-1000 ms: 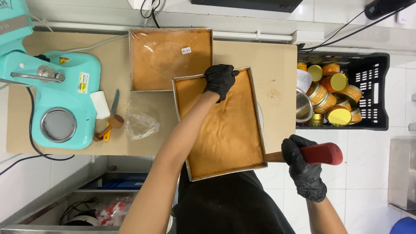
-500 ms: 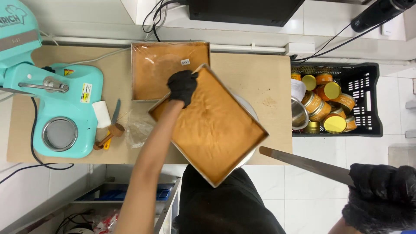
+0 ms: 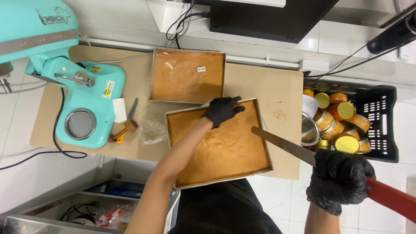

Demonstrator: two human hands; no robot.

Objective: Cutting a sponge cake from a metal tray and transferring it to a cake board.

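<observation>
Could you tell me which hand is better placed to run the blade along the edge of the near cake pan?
Right, probably. The right hand grips the red-handled knife, whose tip already lies over the near cake pan at its right rim. The left hand rests on the pan's far edge, steadying it.

Place: a bakery kitchen.
Signs: a stand mixer [image 3: 82, 99] and cake trays [image 3: 187, 76] are sitting on the wooden surface [image 3: 277, 93]; white tiles are lining the walls.
</observation>
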